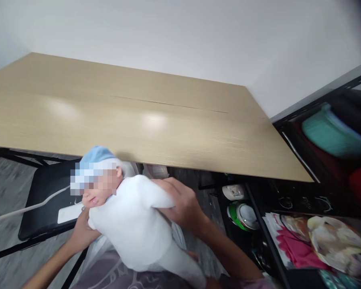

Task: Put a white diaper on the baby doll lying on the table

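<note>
A baby doll [135,228] in white clothing and a light blue cap [98,156] leans across my lap, its head toward the upper left. At the doll's near side, my left hand [83,236] is closed around its arm below the chin. My right hand [185,202] grips the other arm at the white sleeve [161,195], fingers partly hidden behind it. The doll's legs run down to the lower right, with the feet mostly out of sight.
A wooden table [156,124] spans the view ahead. To the left is a black chair seat [48,192] with a white device [67,214] and a cable [33,207]. Black shelves on the right hold a pink cloth [301,249], containers [243,214] and a teal item [333,132].
</note>
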### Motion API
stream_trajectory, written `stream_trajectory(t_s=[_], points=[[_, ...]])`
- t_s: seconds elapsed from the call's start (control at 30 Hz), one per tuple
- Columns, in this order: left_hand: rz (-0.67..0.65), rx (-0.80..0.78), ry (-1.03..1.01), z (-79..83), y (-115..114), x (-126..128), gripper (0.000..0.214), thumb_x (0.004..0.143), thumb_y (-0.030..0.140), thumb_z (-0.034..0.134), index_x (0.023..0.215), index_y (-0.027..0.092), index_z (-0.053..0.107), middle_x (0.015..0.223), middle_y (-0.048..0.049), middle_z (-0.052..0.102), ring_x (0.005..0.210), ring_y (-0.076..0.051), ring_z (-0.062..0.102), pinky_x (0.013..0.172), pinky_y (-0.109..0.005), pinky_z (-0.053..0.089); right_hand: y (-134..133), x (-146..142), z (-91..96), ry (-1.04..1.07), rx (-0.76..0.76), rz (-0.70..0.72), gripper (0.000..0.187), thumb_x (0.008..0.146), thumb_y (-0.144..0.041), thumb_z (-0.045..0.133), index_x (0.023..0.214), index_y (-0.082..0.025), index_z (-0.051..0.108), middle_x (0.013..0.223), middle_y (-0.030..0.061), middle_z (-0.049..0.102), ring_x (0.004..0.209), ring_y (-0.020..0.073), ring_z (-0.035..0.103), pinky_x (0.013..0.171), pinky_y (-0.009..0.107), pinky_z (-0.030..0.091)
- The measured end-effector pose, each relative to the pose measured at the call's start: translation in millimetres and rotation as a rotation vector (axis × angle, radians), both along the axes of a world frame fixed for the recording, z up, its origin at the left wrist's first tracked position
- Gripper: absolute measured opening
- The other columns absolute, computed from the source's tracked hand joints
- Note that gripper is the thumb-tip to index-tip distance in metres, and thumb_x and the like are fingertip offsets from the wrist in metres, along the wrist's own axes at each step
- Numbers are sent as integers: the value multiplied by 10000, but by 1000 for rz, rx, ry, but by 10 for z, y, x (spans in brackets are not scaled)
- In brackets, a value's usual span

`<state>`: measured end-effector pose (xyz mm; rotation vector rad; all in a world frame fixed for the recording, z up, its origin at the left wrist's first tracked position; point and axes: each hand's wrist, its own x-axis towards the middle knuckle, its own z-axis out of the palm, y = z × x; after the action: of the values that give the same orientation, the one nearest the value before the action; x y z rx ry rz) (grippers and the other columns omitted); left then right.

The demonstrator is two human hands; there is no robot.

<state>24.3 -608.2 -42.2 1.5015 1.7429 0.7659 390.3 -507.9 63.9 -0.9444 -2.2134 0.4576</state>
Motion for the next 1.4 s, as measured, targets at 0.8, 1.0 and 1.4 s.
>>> stream_trajectory(t_s=[0.8,1.0,1.4], points=[[-236,212,636,881,2780,467,776,974,907,564,1190,178,720,1067,-194,821,1001,-381,758,777,-367,471,1462,925,-712,-60,-39,-565,628,1111,-761,557,1404,-247,766,1318,159,825,1215,407,753,1060,538,594],[-145,224,578,795,3438,443,846,920,964,599,1208,183,746,1118,-192,822,975,-349,727,790,-368,457,2198,925,-777,-21,-70,-519,657,1104,-793,547,1405,-250,761,1308,139,829,1202,375,763,1047,505,602],[-131,424,680,599,4816,367,881,935,943,551,1257,148,748,1170,-224,809,1125,-399,690,949,-450,489,3643,874,-825,-17,19,-472,734,1097,-847,482,1365,-232,780,1325,147,841,1209,368,767,1039,504,602]])
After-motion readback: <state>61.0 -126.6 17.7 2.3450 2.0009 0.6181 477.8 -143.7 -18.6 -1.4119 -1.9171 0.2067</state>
